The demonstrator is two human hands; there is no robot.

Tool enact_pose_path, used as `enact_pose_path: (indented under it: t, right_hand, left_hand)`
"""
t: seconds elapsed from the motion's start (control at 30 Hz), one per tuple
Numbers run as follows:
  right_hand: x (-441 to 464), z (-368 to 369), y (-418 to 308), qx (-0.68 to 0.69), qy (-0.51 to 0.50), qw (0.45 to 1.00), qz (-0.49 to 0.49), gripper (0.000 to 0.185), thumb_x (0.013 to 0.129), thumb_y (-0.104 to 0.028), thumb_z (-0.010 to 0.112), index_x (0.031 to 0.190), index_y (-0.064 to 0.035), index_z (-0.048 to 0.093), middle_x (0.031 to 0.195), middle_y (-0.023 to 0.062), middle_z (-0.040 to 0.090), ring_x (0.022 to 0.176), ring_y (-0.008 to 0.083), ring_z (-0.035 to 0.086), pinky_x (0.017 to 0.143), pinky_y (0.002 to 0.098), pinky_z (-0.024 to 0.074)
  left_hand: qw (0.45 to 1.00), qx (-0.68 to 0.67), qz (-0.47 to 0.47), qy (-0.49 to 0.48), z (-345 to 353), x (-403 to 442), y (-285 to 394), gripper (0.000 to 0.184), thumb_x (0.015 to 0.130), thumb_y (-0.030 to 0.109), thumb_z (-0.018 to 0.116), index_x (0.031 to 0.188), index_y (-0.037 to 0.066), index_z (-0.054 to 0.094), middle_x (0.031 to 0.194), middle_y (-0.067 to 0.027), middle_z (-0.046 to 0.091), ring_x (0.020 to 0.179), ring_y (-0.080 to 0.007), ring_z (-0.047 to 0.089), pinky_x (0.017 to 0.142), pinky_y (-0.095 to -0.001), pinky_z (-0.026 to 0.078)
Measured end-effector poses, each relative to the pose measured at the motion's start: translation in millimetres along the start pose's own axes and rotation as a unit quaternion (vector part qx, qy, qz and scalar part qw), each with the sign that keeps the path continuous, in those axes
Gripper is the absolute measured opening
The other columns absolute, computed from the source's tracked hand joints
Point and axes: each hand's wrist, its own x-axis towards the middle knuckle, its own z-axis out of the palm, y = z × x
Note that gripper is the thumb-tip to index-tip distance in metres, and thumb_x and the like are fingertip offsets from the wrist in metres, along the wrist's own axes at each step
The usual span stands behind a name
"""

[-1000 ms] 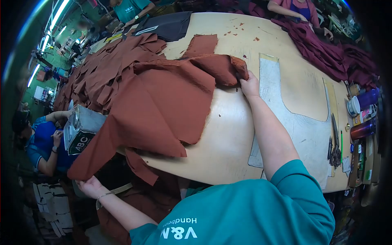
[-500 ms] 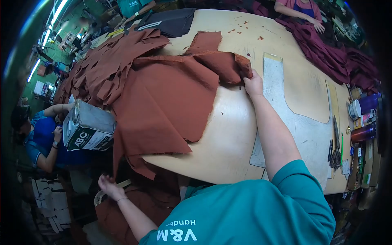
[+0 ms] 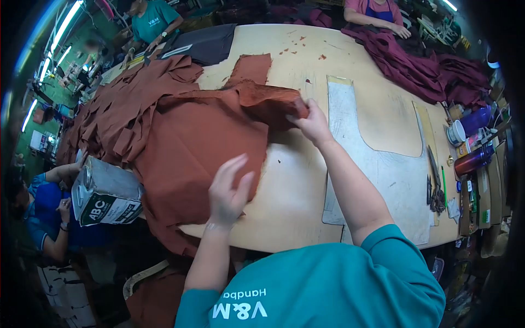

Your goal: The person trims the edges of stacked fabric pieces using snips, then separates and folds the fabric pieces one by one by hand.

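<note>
A large rust-brown piece of fabric (image 3: pixel 202 142) spreads over the table's left half, its near part hanging past the edge. My right hand (image 3: pixel 313 123) is closed on the folded far-right corner of this fabric, lifting it a little off the tabletop. Over the fabric's near right side is my left hand (image 3: pixel 228 191), fingers apart and holding nothing; whether it touches the cloth I cannot tell. A pale grey cutting template (image 3: pixel 377 180) with a curved cutout lies to the right of my right forearm.
Piled rust-brown fabric (image 3: pixel 117 109) covers the left side, beside a metal can (image 3: pixel 112 188). Scissors (image 3: pixel 436 191), a green pencil (image 3: pixel 444 186) and a tumbler (image 3: pixel 473 161) sit right. Maroon cloth (image 3: pixel 404 65) lies far right. Co-workers stand at the far side and left.
My left hand has come up from below the table edge to over the fabric. My right hand keeps its hold on the corner. The view has shifted slightly.
</note>
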Motion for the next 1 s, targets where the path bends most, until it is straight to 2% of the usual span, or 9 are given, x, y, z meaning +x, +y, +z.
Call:
enact_pose_path:
  t: [0.07, 0.13, 0.2, 0.3, 0.4, 0.53, 0.63, 0.73, 1.0]
  right_hand:
    - [-18.7, 9.7, -23.2, 0.009, -0.024, 1.000, -0.001, 0.051, 0.067, -0.026, 0.071, 0.103, -0.0002, 0.046, 0.089, 0.0158, 0.060, 0.083, 0.0243, 0.059, 0.077, 0.0303, 0.0449]
    - [-34.1, 9.8, -45.2, 0.004, -0.068, 0.998, -0.011, 0.054, 0.069, -0.022, 0.068, 0.111, -0.0004, 0.041, 0.092, 0.0168, 0.059, 0.090, 0.0239, 0.058, 0.079, 0.0306, 0.0445]
    - [-41.5, 18.5, -43.3, 0.200, -0.120, 0.972, 0.020, 0.059, 0.068, -0.018, 0.066, 0.117, 0.0000, 0.038, 0.101, 0.0158, 0.056, 0.095, 0.0220, 0.056, 0.082, 0.0308, 0.0438]
    - [-54.9, 15.6, -49.2, 0.259, -0.154, 0.953, 0.003, 0.067, 0.067, -0.013, 0.064, 0.125, 0.0011, 0.031, 0.110, 0.0151, 0.052, 0.099, 0.0199, 0.053, 0.084, 0.0304, 0.0427]
    - [-67.0, 10.3, -56.9, 0.194, -0.189, 0.962, 0.018, 0.071, 0.068, -0.010, 0.062, 0.129, 0.0023, 0.027, 0.113, 0.0149, 0.049, 0.101, 0.0191, 0.051, 0.085, 0.0292, 0.0420]
    - [-65.9, 17.1, -50.9, 0.272, -0.161, 0.949, 0.012, 0.070, 0.067, -0.005, 0.060, 0.129, 0.0028, 0.028, 0.111, 0.0135, 0.050, 0.098, 0.0179, 0.052, 0.083, 0.0276, 0.0436]
    - [-63.1, 13.8, -54.6, 0.312, -0.162, 0.934, 0.066, 0.067, 0.066, -0.002, 0.058, 0.127, 0.0033, 0.030, 0.106, 0.0121, 0.051, 0.089, 0.0160, 0.054, 0.074, 0.0256, 0.0457]
    - [-61.5, 12.8, -53.8, 0.315, -0.165, 0.932, 0.073, 0.065, 0.066, 0.001, 0.057, 0.125, 0.0039, 0.031, 0.098, 0.0098, 0.052, 0.078, 0.0128, 0.053, 0.064, 0.0236, 0.0449]
    - [-60.2, 10.3, -51.3, 0.367, -0.163, 0.911, 0.094, 0.061, 0.068, 0.002, 0.051, 0.126, 0.0045, 0.031, 0.093, 0.0082, 0.051, 0.069, 0.0107, 0.050, 0.059, 0.0236, 0.0426]
  left_hand:
    - [0.993, -0.119, -0.011, 0.010, 45.3, 19.1, -10.8, 0.034, 0.079, 0.010, 0.061, 0.108, -0.005, 0.052, 0.105, -0.0178, 0.057, 0.097, -0.0257, 0.056, 0.083, -0.0315, 0.044]
    - [0.953, -0.283, -0.106, 0.027, 70.2, 36.7, -3.2, 0.039, 0.082, 0.014, 0.060, 0.112, -0.007, 0.049, 0.102, -0.0168, 0.057, 0.092, -0.0185, 0.058, 0.074, -0.0275, 0.049]
    - [0.922, -0.312, -0.227, 0.020, 66.8, 50.4, 11.3, 0.040, 0.083, 0.007, 0.058, 0.117, -0.009, 0.043, 0.104, -0.0134, 0.057, 0.088, -0.0130, 0.057, 0.078, -0.0243, 0.047]
    - [0.946, -0.261, -0.175, 0.078, 78.7, 49.6, -2.4, 0.035, 0.080, 0.007, 0.062, 0.109, -0.008, 0.048, 0.091, -0.0101, 0.061, 0.077, -0.0105, 0.058, 0.070, -0.0218, 0.049]
    - [0.929, -0.276, -0.236, 0.069, 72.0, 50.1, -4.5, 0.029, 0.079, 0.004, 0.063, 0.103, -0.006, 0.050, 0.089, -0.0094, 0.061, 0.078, -0.0101, 0.058, 0.068, -0.0212, 0.049]
    - [0.886, -0.396, -0.222, 0.095, 79.3, 41.2, -11.3, 0.025, 0.080, 0.001, 0.060, 0.102, -0.005, 0.051, 0.092, -0.0079, 0.060, 0.079, -0.0100, 0.058, 0.069, -0.0213, 0.049]
    - [0.893, -0.384, -0.199, 0.120, 84.7, 36.1, -9.7, 0.022, 0.081, 0.001, 0.057, 0.103, -0.006, 0.053, 0.089, -0.0092, 0.062, 0.082, -0.0119, 0.059, 0.073, -0.0244, 0.049]
    - [0.892, -0.363, -0.241, 0.121, 90.7, 34.1, -23.0, 0.024, 0.082, 0.002, 0.057, 0.104, -0.006, 0.054, 0.091, -0.0092, 0.062, 0.082, -0.0105, 0.058, 0.073, -0.0232, 0.049]
    - [0.916, -0.317, -0.208, 0.134, 94.3, 35.8, -19.7, 0.020, 0.082, 0.009, 0.060, 0.097, -0.004, 0.059, 0.089, -0.0067, 0.062, 0.078, -0.0093, 0.057, 0.070, -0.0225, 0.047]
